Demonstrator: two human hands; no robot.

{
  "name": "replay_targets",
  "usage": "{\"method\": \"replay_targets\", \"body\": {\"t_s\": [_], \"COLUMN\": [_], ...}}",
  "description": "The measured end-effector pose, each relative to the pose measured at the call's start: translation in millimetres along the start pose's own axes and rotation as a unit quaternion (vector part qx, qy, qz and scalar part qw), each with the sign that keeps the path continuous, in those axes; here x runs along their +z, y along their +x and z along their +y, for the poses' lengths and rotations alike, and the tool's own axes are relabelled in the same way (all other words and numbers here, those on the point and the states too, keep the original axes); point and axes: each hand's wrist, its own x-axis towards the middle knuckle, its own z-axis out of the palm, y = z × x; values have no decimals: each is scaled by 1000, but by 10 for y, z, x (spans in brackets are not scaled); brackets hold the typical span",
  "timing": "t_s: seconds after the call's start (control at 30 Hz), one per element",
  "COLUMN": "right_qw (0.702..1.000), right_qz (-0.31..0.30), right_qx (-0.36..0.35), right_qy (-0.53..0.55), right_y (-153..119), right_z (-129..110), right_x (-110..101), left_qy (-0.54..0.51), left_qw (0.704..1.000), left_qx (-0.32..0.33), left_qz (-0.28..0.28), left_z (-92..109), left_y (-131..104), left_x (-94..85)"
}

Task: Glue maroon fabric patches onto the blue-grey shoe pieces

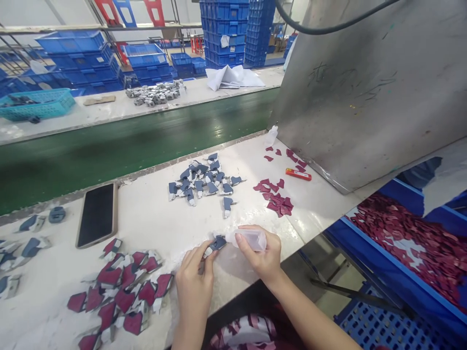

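Observation:
My left hand (197, 272) pinches a small blue-grey and white plastic part (218, 242) just above the white table. In my right hand (264, 255) lies a translucent squeeze bottle (251, 239), tipped sideways with its nozzle at the part's right edge; whether the tip touches cannot be made out. Beyond the hands sits a pile of similar blue-grey and white parts (199, 180). To the left of my left hand is a cluster of parts with dark red faces (124, 299). Loose dark red pieces (279, 201) lie at the back right.
A smartphone (97, 216) lies on the left, near more blue-grey parts (31, 248). A red and yellow tube (298, 174) rests before a large metal panel (365, 97). Blue bins (404, 257) of dark red pieces stand lower right. A green conveyor belt (146, 141) runs behind the table.

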Motion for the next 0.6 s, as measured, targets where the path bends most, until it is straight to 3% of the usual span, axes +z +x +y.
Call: {"method": "replay_targets", "body": {"t_s": [0.6], "right_qw": [1000], "right_qz": [23], "right_qx": [-18], "right_qy": [-11], "right_y": [-61], "right_z": [18], "right_x": [-17], "left_qy": [6], "left_qw": [1000], "left_qx": [-6], "left_qz": [12], "left_z": [16], "left_y": [-9], "left_x": [4]}}
